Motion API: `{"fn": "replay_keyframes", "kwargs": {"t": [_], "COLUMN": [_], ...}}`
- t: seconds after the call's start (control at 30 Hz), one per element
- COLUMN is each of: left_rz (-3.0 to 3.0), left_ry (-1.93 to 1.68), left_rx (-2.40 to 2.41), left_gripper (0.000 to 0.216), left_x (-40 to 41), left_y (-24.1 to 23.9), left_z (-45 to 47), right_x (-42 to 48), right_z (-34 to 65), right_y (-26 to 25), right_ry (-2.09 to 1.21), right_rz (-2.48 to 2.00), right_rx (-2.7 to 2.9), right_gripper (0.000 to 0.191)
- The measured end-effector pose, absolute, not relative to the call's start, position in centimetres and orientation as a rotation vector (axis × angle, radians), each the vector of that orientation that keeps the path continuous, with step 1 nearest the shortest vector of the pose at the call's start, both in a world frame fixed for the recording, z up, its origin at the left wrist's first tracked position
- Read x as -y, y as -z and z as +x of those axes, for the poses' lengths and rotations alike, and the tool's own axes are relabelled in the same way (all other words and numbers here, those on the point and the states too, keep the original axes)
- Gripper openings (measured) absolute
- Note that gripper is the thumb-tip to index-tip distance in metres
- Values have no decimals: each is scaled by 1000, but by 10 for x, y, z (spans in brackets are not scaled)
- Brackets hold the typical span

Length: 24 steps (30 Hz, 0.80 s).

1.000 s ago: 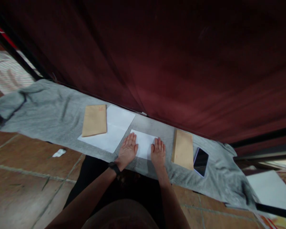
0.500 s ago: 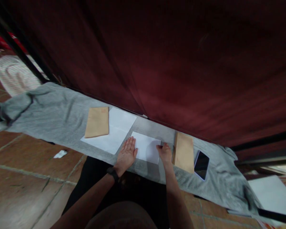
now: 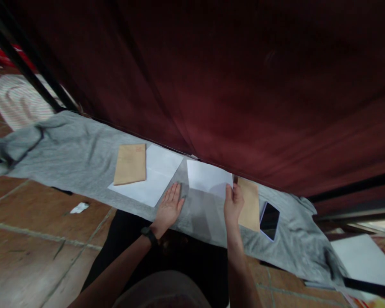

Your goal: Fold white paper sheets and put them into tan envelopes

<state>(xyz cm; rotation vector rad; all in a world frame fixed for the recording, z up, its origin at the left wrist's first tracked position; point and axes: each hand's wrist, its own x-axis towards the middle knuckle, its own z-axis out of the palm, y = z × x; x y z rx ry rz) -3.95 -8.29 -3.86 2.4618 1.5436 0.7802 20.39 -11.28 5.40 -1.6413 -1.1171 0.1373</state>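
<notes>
The right hand (image 3: 233, 204) pinched the near corner of a folded white paper (image 3: 208, 176), lifted clear of the grey cloth (image 3: 67, 149) that covered the floor. The left hand (image 3: 169, 207) lay flat on the cloth with fingers spread, just beside the paper. A stack of brown envelopes (image 3: 250, 204) and a phone (image 3: 269, 220) lay to the right; another brown envelope (image 3: 130, 163) rested on a white sheet (image 3: 158, 171) to the left.

Bare grey cloth (image 3: 67, 149) lies open leftward; envelope stack (image 3: 248, 204) and phone (image 3: 269, 220) crowd the right.
</notes>
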Motion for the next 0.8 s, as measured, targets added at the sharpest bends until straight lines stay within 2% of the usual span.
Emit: {"fn": "replay_keyframes", "kwargs": {"t": [0.07,0.13,0.27,0.5,0.8], "left_rz": [2429,2370,2246,2559,2555], "left_ry": [-818,-891,-1025,-659,-572], "left_rx": [-1520,-1500,-1449,-915,-840], "left_gripper": [64,63,68,77,40], "left_x": [82,82,87,119,122], "left_y": [38,37,32,23,26], "left_z": [-41,-44,-55,-70,-70], "right_x": [120,130,157,201,211], "right_z": [201,194,170,142,169], "right_y": [-70,-73,-43,0,9], "right_ry": [34,72,-20,-224,-341], "right_rz": [-1600,-1569,-1603,-1564,-1590], "right_rx": [1315,1603,1988,2226,2109], "right_gripper": [36,33,34,32,36]}}
